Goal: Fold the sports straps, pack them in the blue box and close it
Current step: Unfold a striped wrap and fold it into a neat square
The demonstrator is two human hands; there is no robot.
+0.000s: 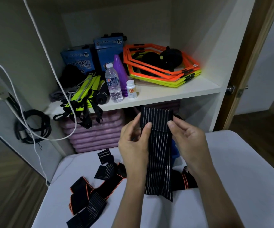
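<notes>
A black sports strap with thin pale stripes (158,155) hangs upright in the air above the white worktop (231,178), its top end folded over into a short doubled band. The left hand (135,145) pinches the left edge of that fold, thumb on the near face. The right hand (188,142) pinches the right edge in the same way, thumb pressed on the fold line. The strap's lower end trails down and lies on the worktop between the two forearms.

Just right of the hanging strap, behind the right hand, a small part of the blue box (175,150) shows; whether it stands open cannot be told. More loose straps, black with orange edging (90,195), lie spread over the near left part of the worktop, some reaching its left edge. Another orange-edged piece (188,181) lies under the right forearm. The right half of the worktop is bare white surface out to its right edge.

Beyond the far edge stands a white cupboard. Its shelf (174,91) carries a water bottle (114,83), a small white pill bottle (131,89), stacked purple cones (119,71), orange and yellow hexagon rings (162,65), two blue cartons (91,58) and a yellow-green agility ladder (85,94) hanging over the shelf's front edge. Pink mats (93,134) are stacked below.
</notes>
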